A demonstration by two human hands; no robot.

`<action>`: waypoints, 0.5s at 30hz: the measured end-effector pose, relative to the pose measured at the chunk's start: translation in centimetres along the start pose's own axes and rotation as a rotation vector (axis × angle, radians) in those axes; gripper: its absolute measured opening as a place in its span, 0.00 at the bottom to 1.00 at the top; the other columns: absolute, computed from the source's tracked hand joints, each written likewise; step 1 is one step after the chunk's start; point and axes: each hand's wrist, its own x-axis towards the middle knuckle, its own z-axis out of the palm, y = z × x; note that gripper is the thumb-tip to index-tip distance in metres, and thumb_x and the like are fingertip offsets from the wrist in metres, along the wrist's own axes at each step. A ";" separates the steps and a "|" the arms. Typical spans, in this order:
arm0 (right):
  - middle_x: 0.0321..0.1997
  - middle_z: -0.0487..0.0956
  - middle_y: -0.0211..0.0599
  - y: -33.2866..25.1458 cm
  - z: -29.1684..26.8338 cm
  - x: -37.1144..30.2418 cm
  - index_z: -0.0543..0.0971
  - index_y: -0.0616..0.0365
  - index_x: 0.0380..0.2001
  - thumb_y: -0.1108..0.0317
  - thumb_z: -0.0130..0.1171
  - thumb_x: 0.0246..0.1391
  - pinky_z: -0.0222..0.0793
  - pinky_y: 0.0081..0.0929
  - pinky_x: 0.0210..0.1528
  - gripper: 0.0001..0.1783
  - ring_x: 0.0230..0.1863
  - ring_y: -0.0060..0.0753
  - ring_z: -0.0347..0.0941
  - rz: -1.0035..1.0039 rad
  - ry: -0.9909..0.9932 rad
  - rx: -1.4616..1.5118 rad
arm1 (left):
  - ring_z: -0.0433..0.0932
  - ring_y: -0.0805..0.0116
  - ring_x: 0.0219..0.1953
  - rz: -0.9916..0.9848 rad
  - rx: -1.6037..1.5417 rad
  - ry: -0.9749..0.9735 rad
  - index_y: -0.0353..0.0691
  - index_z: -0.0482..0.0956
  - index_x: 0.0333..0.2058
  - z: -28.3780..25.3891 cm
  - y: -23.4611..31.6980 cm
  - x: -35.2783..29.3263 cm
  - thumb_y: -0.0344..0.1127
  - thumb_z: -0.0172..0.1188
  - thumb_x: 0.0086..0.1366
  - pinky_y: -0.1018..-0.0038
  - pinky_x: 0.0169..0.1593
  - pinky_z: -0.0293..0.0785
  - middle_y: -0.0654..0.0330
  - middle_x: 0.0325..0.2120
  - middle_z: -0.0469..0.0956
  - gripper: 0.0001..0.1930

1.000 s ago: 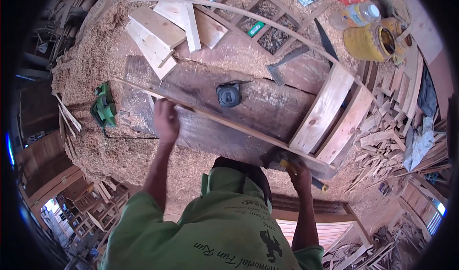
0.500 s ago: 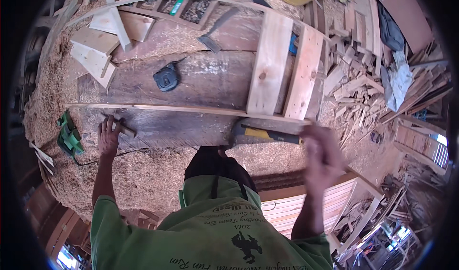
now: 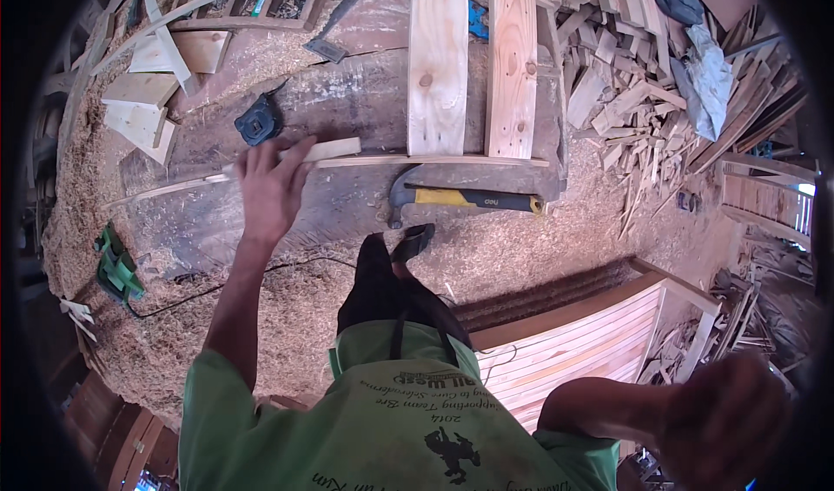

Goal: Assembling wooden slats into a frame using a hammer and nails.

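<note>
Across a dark brown, scuffed wooden work board [image 3: 334,197] ran a long, thin strip of pale wood [image 3: 382,160], slightly bowed to the eye, its right part along the near ends of two broad, pale, knotted planks [image 3: 437,74]. At the strip's middle the left hand [image 3: 271,187] was clamped on a short, pale, straight-edged wooden block [image 3: 337,149], fingers over its left end, the clean right end sticking out; whether the block touched the strip could not be told. Well apart from it, at the lower right, was the right hand [image 3: 728,421], dark and blurred, so I could not tell whether it was closed or held anything. Near the board's front edge lay a claw hammer with a dark head and a yellow-and-black handle [image 3: 453,197], and just beyond the left fingers sat a dark, squarish tape measure [image 3: 260,121]. A metal-bladed square [image 3: 326,49] lay farther back. The board was dusted with pale specks, and curled tan shavings [image 3: 252,343] covered the floor around it. A green handheld power planer [image 3: 119,267] rested among them at the left, trailing a black cord. To the right were a heap of pale wood offcuts [image 3: 625,104] and, nearer the person, a pale slatted wooden panel [image 3: 565,348].
</note>
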 end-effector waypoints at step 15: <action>0.30 0.81 0.31 28.0 5.8 -13.7 0.76 0.60 0.43 0.75 0.63 0.66 0.77 0.23 0.37 0.07 0.34 0.23 0.82 0.706 0.609 -0.214 | 0.72 0.59 0.52 -0.015 -0.273 -0.066 0.52 0.85 0.55 6.1 3.9 2.0 0.37 0.65 0.67 0.54 0.61 0.57 0.63 0.43 0.79 0.18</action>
